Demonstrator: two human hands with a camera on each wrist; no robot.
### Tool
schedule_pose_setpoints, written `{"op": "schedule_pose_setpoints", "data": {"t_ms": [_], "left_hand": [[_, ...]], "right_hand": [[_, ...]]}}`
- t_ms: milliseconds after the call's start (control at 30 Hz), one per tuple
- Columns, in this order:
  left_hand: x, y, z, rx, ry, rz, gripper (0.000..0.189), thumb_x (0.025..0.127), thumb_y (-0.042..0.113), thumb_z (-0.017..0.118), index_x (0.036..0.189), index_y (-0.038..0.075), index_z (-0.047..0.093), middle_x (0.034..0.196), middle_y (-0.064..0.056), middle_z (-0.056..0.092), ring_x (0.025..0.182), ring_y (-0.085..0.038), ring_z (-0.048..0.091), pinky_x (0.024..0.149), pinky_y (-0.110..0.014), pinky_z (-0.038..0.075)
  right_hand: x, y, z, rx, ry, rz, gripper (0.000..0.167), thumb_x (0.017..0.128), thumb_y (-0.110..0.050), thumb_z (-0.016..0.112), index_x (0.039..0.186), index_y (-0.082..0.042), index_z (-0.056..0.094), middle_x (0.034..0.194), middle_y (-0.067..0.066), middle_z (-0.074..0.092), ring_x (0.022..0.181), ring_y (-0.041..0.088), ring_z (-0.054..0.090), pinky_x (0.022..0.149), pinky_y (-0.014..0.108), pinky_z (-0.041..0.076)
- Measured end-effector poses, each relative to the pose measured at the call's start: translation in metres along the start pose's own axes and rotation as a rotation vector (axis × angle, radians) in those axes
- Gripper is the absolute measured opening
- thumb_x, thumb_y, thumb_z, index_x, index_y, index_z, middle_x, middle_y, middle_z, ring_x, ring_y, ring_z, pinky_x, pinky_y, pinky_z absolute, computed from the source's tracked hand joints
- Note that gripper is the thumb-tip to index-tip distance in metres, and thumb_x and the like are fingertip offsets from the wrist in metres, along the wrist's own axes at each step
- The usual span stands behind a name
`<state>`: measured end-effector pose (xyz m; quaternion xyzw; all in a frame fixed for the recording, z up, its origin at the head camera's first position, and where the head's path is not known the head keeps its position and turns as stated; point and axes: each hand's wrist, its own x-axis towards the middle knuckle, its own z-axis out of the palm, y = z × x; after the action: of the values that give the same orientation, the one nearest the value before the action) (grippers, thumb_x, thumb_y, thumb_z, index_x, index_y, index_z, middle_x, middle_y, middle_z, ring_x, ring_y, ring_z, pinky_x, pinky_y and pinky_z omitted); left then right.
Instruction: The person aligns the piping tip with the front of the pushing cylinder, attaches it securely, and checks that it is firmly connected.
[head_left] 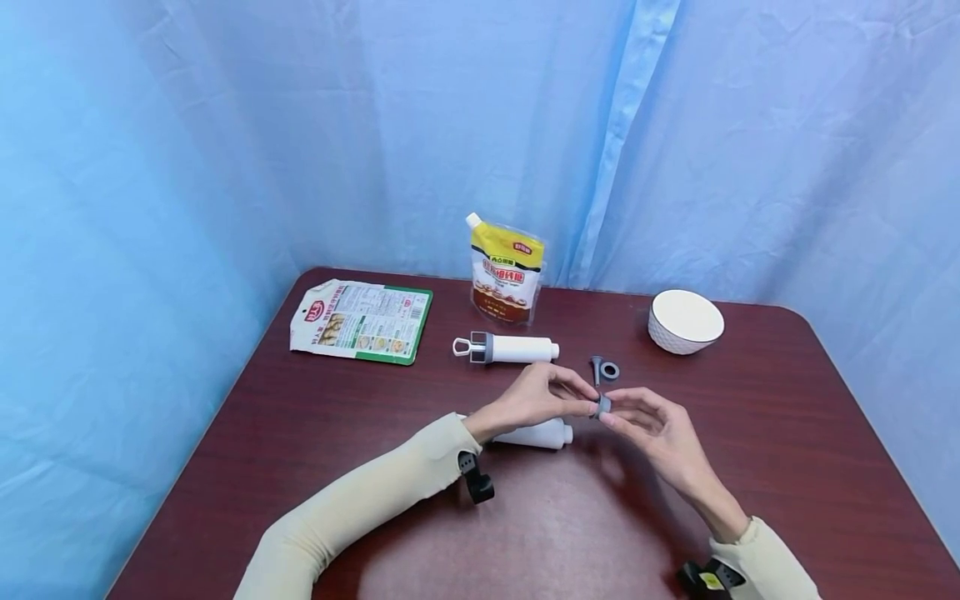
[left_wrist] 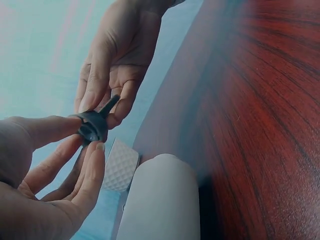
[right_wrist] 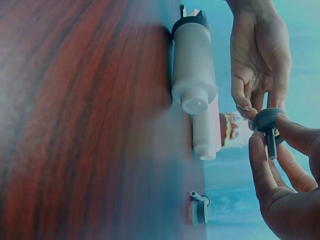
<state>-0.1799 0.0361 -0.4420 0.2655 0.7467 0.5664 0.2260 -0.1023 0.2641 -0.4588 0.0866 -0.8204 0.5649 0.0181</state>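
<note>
In front of me, both hands pinch a small grey nozzle cap (head_left: 603, 406) with a thin spout (right_wrist: 271, 145). My left hand (head_left: 536, 396) holds it between thumb and fingertips at the hollow side, seen in the left wrist view. From the other side, the fingertips of my right hand (head_left: 663, 433) grip its rim near the spout. Beneath my left wrist lies a white tube (head_left: 536, 434) with a narrow neck, partly hidden by the arm. Just behind the hands are a loose grey nozzle (head_left: 596, 367) and a grey ring (head_left: 617, 372) on the table.
A second white tube (head_left: 519, 348) with a grey collar and loop handle lies farther back. Behind it stands a spouted yellow-and-brown pouch (head_left: 506, 279). A flat printed packet (head_left: 367, 321) lies at the left, and a white bowl (head_left: 678, 340) stands at the back right.
</note>
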Motion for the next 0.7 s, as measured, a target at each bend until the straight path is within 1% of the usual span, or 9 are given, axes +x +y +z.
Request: {"op": "schedule_pose_setpoints", "data": {"t_ms": [100,167,267,433,533,633,700], "left_hand": [[-0.0006,0.0,-0.0004,-0.008,0.003,-0.011,0.02,0.094,0.026,0.078,0.111,0.015,0.081,0.097,0.0,0.081,0.094,-0.031,0.078,0.075,-0.022,0.057],[-0.0007,-0.0001,-0.0005,-0.015,0.003,-0.016,0.021,0.096,0.026,0.077,0.112,0.014,0.081,0.096,-0.002,0.081,0.096,-0.038,0.077,0.074,-0.025,0.058],[-0.0006,-0.0003,0.0002,-0.033,0.003,-0.023,0.022,0.097,0.026,0.075,0.113,0.012,0.081,0.097,-0.007,0.082,0.094,-0.042,0.076,0.075,-0.03,0.061],[-0.0007,-0.0007,0.0012,-0.048,0.006,-0.022,0.022,0.1,0.027,0.071,0.112,0.011,0.081,0.1,-0.016,0.08,0.093,-0.044,0.074,0.075,-0.034,0.06],[-0.0013,-0.0005,0.0015,-0.038,0.009,-0.016,0.023,0.101,0.03,0.07,0.112,0.012,0.08,0.101,-0.013,0.08,0.092,-0.041,0.074,0.076,-0.034,0.06],[-0.0026,-0.0007,0.0024,-0.029,0.001,-0.007,0.024,0.1,0.031,0.071,0.114,0.013,0.08,0.103,-0.007,0.081,0.09,-0.039,0.075,0.077,-0.034,0.061],[-0.0035,-0.0012,0.003,-0.035,-0.003,0.001,0.024,0.098,0.029,0.073,0.114,0.013,0.08,0.105,-0.005,0.081,0.09,-0.039,0.075,0.077,-0.036,0.062]], "right_hand": [[0.0017,-0.001,0.0006,0.014,0.0,0.002,0.032,0.096,-0.009,0.075,0.126,-0.001,0.067,0.11,-0.005,0.077,0.098,0.006,0.076,0.084,0.021,0.059],[0.0025,-0.0015,0.0012,0.018,-0.002,0.004,0.033,0.096,-0.009,0.075,0.126,0.0,0.067,0.11,-0.004,0.077,0.098,0.006,0.076,0.084,0.021,0.059],[0.0032,-0.0023,0.0019,0.011,0.005,0.014,0.033,0.096,-0.011,0.076,0.126,-0.001,0.068,0.111,-0.002,0.077,0.099,0.005,0.075,0.084,0.02,0.058],[0.0044,-0.0037,0.0014,-0.024,0.031,0.019,0.033,0.096,-0.015,0.076,0.126,-0.004,0.069,0.113,0.001,0.076,0.101,0.005,0.075,0.084,0.019,0.057],[0.0049,-0.0044,0.0013,-0.037,0.043,0.025,0.033,0.096,-0.016,0.076,0.126,-0.005,0.069,0.114,0.0,0.075,0.101,0.005,0.075,0.083,0.019,0.057],[0.0049,-0.0041,0.0022,-0.036,0.049,0.033,0.033,0.096,-0.016,0.077,0.126,-0.004,0.07,0.114,-0.001,0.074,0.101,0.004,0.074,0.084,0.019,0.057],[0.0046,-0.0035,0.0032,-0.032,0.048,0.034,0.033,0.096,-0.016,0.077,0.125,-0.004,0.07,0.115,-0.001,0.074,0.102,0.002,0.074,0.084,0.019,0.058]]}}
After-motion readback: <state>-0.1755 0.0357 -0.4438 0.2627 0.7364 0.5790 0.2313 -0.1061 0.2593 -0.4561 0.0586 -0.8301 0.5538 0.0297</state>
